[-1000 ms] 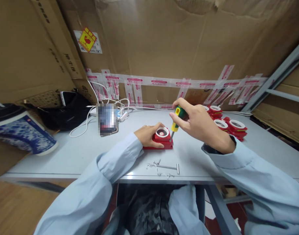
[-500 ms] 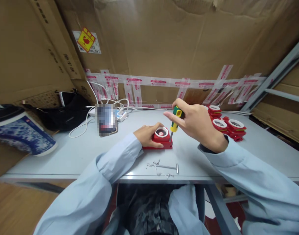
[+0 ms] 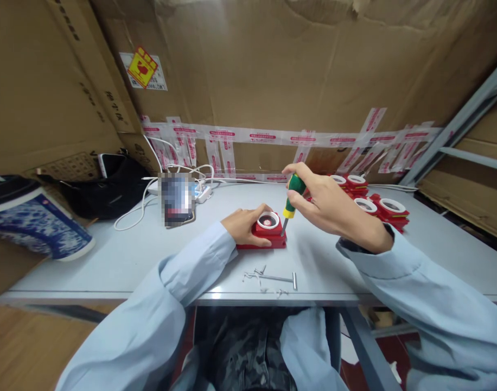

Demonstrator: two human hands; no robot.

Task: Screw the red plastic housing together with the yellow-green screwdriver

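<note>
A red block-shaped unit with a white ring on top (image 3: 278,239) rests on the grey table. My left hand (image 3: 245,225) grips it from the left, thumb along its front and fingers behind. Above its right side, my right hand (image 3: 319,203) holds a green and yellow screwdriver (image 3: 296,187) by the handle. The shaft slants down and its tip meets the unit's right corner; the exact contact is too small to make out. Nearer the table's front edge lie a metal T-shaped tool (image 3: 294,281), small screws (image 3: 261,270) and white scraps (image 3: 281,293).
Several similar red units (image 3: 390,209) stand at the right rear. At the left are a phone (image 3: 177,201), white cables (image 3: 142,209), a black bag (image 3: 110,190) and a large blue-and-white cup (image 3: 40,222). Cardboard (image 3: 252,70) walls off the back; a metal frame (image 3: 472,157) stands right.
My right hand has shifted slightly right and rolled on the screwdriver, whose handle has turned. My left hand and the red unit have stayed put.
</note>
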